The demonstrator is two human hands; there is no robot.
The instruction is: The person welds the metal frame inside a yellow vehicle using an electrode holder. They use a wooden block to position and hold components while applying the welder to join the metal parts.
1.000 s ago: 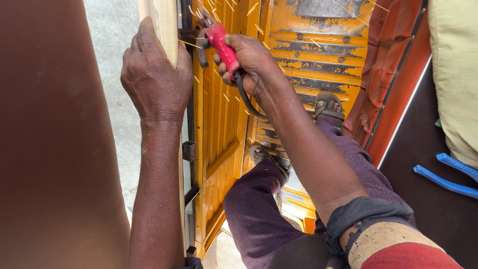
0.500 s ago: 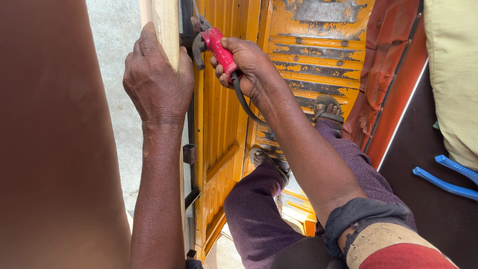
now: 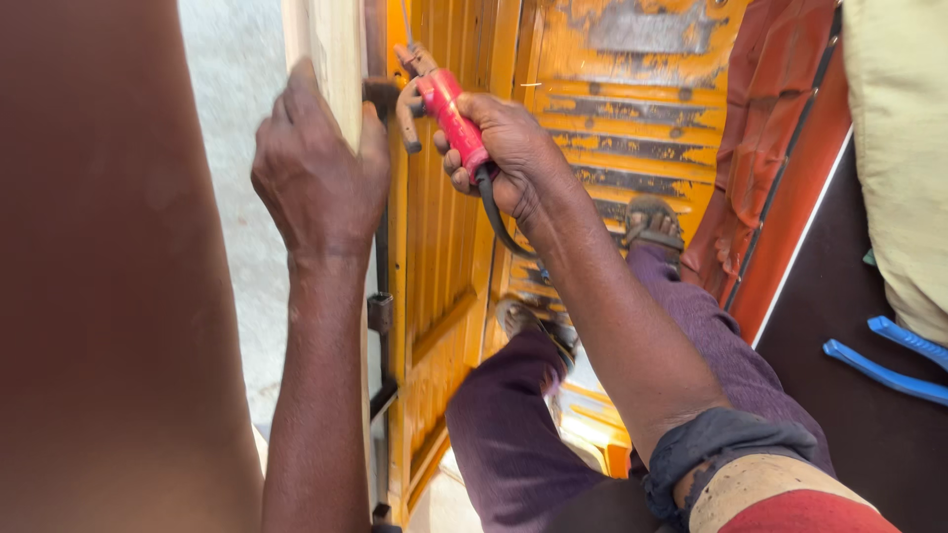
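Gripping the red-handled metal electrode holder (image 3: pixel 441 104) in my right hand (image 3: pixel 504 148) against the worn orange metal door (image 3: pixel 444 247), left hand (image 3: pixel 318 178) wrapped round the pale wooden post (image 3: pixel 331 49).

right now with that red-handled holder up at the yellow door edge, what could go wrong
The left hand grips the pale wooden strip right beside the tip of the red-handled tool, so a slip could catch bare fingers. The black cable hangs under the right hand near the knees and may snag.
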